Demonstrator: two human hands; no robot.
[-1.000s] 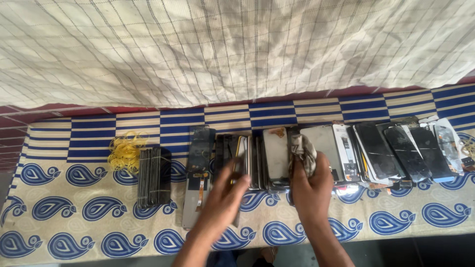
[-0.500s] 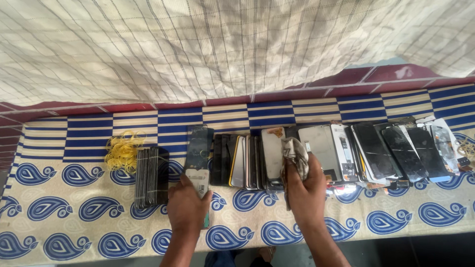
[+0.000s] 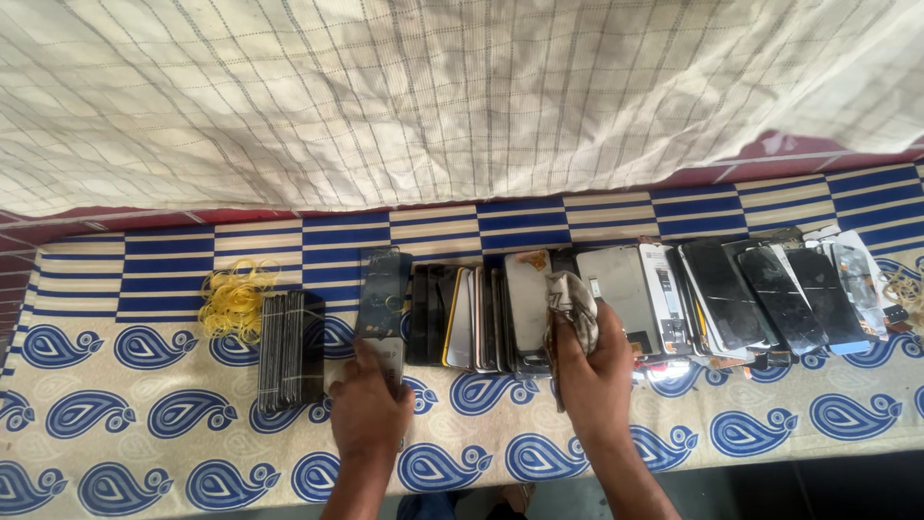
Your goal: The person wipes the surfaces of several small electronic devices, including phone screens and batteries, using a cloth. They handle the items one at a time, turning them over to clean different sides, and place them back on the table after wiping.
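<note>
My left hand (image 3: 371,409) grips the near end of a dark phone screen panel (image 3: 383,294) that lies flat on the patterned cloth. To its right stands a tight row of phone screens (image 3: 481,318) leaning on edge. Over the middle of that row, my right hand (image 3: 595,371) is closed on a crumpled dirty rag (image 3: 571,300). The rag rests against a pale screen panel (image 3: 526,289).
Left of the held panel stands a stack of dark panels (image 3: 287,351), with a pile of yellow rubber bands (image 3: 231,300) behind it. More flat screens (image 3: 760,294) fan out to the right. A checked white sheet (image 3: 462,96) covers the far side. The table's front edge (image 3: 770,453) is near me.
My left hand has moved left from the middle of the row to the single dark panel and taken hold of its near end. My right hand stays put with the rag.
</note>
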